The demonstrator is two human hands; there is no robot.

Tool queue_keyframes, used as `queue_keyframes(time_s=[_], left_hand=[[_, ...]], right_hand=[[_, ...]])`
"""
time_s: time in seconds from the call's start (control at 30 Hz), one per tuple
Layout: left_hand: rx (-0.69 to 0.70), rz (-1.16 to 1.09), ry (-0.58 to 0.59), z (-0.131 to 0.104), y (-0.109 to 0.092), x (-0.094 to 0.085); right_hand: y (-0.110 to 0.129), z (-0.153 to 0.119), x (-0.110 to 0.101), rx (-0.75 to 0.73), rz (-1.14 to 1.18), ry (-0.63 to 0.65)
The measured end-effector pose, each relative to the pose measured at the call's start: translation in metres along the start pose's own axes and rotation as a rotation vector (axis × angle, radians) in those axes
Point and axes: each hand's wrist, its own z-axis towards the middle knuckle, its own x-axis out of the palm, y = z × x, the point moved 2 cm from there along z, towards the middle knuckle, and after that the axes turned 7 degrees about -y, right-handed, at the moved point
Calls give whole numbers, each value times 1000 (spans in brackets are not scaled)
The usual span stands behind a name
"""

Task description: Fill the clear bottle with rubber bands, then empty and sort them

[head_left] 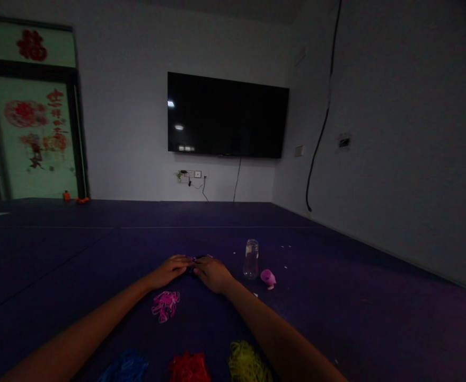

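Note:
My left hand [172, 271] and my right hand [213, 274] meet over a small dark heap [191, 269] with purple bits, on the dark blue surface. The fingers of both hands are stretched out and lie on or against the heap, which they partly hide; it looks like loose bands, but the dim light leaves this unsure. A loose pile of pink rubber bands [166, 306] lies just nearer than my left hand. To the right of my right hand stands a clear bottle [251, 260], without a lid. A pink cap [268, 278] lies beside it.
Blue [125, 367], red [188, 367] and yellow [248, 363] piles of bands lie along the near edge of view. White scraps [286, 267] are scattered on the right. Orange items [66, 196] sit far left, by the glass door. A television [228, 116] hangs on the wall.

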Motion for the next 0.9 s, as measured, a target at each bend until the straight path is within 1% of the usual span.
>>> queue_keyframes(time_s=[0.13, 0.27, 0.53, 0.67, 0.8, 0.9], left_hand=[[6, 29, 14, 1, 4, 2], [12, 46, 4, 1, 6, 3], [66, 99, 43, 1, 5, 3], [83, 107, 33, 1, 9, 5], [71, 88, 13, 1, 9, 4], [17, 22, -8, 1, 5, 2]], right_hand=[[1, 0, -1, 2, 6, 4], [1, 1, -1, 40, 5, 4], [0, 0, -1, 74, -15, -11], [0, 1, -1, 84, -24, -12], [0, 1, -1, 83, -30, -11], [0, 0, -1, 78, -31, -9]])
